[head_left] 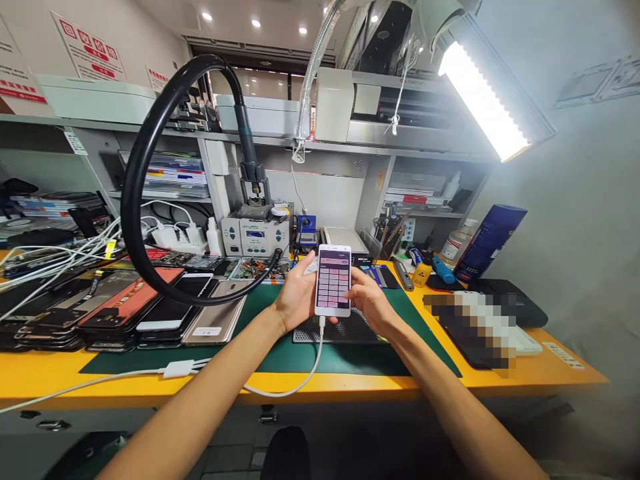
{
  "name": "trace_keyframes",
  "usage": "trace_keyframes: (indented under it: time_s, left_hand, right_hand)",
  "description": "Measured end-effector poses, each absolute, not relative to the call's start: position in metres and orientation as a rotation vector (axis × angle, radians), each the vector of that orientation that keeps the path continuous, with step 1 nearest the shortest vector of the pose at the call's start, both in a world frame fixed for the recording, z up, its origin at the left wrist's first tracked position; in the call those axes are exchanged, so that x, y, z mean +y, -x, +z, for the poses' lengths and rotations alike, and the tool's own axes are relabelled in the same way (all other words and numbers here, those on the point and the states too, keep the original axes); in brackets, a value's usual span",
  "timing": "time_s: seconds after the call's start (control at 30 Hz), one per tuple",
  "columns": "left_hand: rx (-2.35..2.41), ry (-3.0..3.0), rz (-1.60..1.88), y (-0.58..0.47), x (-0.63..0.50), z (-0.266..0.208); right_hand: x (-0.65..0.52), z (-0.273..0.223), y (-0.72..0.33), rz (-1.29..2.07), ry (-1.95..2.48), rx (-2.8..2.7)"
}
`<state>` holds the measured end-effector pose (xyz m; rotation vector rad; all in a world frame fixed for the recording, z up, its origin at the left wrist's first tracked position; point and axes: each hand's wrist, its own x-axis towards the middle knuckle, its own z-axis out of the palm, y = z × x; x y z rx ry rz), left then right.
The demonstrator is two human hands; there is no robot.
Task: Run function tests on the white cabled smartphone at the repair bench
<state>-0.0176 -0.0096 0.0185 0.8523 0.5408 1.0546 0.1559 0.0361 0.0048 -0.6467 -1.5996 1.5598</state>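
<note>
A white smartphone (334, 308) is held upright over the green mat (280, 357), its lit screen showing a grid of pinkish tiles. My left hand (297, 293) grips it from the left side, thumb along the edge and fingers partly hidden behind. On the other side, my right hand (371, 297) is closed at the right edge, with a fingertip or thumb over the lower right of the screen. A white charging cable (316, 363) is plugged into the phone's bottom end. Beneath the hands lies a dark perforated pad (305, 335).
Stacked phones (165, 310) line the left of the yellow table (55, 373). A thick black hose (131, 167) arches from the hot-air station (257, 235). Bottles, including a yellow bottle (421, 275), stand at right, near a partly blurred dark device (453, 327). A bright lamp (483, 100) hangs above.
</note>
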Motion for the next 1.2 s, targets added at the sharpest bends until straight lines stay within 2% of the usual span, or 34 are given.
trace_keyframes:
  time_s: [1.2]
  left_hand:
    - [0.569, -0.912, 1.036, 0.017, -0.009, 0.018]
  right_hand:
    - [0.032, 0.014, -0.164, 1.621, 0.614, -1.700]
